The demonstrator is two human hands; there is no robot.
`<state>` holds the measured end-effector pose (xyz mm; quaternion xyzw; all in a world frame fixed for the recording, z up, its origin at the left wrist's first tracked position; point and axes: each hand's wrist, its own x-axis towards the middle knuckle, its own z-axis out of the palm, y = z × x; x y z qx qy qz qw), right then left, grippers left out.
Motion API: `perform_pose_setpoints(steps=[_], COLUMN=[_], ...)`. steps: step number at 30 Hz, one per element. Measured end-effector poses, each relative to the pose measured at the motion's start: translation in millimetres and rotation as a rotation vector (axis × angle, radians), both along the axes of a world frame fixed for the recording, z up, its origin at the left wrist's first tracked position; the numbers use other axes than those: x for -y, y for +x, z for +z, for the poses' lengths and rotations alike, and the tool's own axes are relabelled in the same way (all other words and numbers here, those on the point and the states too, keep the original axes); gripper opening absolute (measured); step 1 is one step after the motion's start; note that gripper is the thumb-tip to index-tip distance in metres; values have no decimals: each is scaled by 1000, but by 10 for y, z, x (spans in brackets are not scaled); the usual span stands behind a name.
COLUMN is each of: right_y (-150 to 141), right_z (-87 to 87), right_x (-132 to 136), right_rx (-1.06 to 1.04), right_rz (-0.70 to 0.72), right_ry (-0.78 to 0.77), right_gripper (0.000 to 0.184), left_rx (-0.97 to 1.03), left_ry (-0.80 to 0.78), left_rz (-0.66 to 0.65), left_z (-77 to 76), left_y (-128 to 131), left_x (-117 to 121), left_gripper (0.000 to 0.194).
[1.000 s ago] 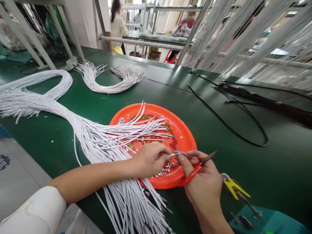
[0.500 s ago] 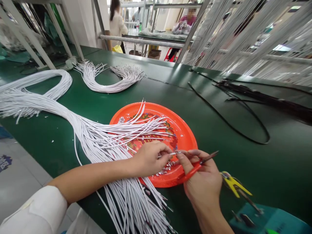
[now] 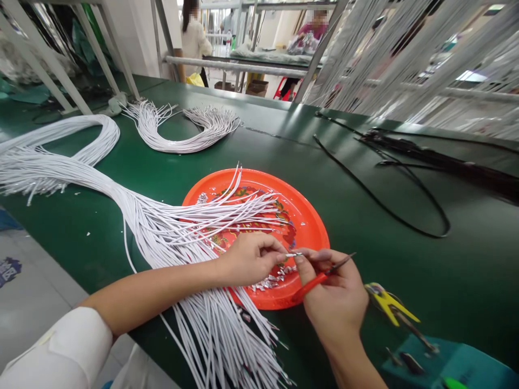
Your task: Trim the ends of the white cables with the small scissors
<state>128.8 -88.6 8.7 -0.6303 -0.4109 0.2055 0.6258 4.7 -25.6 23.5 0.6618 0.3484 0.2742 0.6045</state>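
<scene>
My left hand [image 3: 249, 259] pinches one white cable [image 3: 291, 254] close to its tip, above the near part of a red tray [image 3: 314, 232]. My right hand [image 3: 338, 297] holds red-handled scissors [image 3: 312, 286] in its palm, their blades pointing up and right. Its thumb and finger also close on the cable's tip. A large bundle of white cables [image 3: 146, 221] runs from the left, fans out over the tray and passes under my left forearm. Small silvery scraps [image 3: 270, 282] lie in the tray under my hands.
A curved bundle of white cables [image 3: 178, 145] lies at the back of the green table [image 3: 279, 156]. Black cables [image 3: 425, 156] lie at the right. At the lower right are a yellow clip-like tool [image 3: 389, 302] and a teal block [image 3: 458, 362]. Two people stand or sit beyond the table.
The scissors in my right hand have tipped slightly, and their blades have shifted a little left. Both hands stay together at the cable's tip.
</scene>
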Motion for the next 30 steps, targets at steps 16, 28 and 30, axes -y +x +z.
perform_pose_setpoints(steps=[16, 28, 30], right_y=[48, -8, -16], right_z=[-7, 90, 96], right_x=[-8, 70, 66], right_rx=[58, 113, 117], right_rz=[-59, 351, 355], right_ry=[-70, -369, -378], right_gripper=[18, 16, 15], left_rx=[115, 146, 154], left_ry=[-301, -369, -332], left_rz=[32, 104, 85], left_z=[55, 93, 76], left_y=[9, 8, 3], left_x=[-28, -34, -29], left_gripper=[6, 9, 9])
